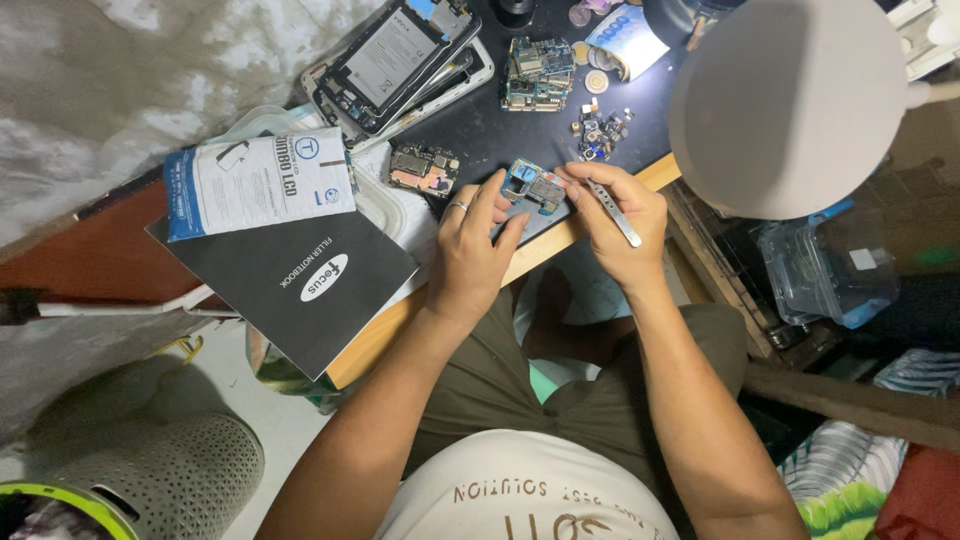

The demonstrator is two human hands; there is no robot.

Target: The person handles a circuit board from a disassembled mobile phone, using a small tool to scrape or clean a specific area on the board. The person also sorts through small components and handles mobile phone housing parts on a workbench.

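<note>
- Head view: two hands. Left hand (468, 245) fingers pinch one small circuit board (534, 185) at the desk (480, 135) edge.
- Right hand (612, 218) grips one pair of metal tweezers (612, 212).
- Two more boards (425, 168) lie near; the tweezer tips are hidden.

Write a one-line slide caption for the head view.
Left hand steadies a small blue circuit board at the desk edge while the right hand holds metal tweezers beside it.
</note>
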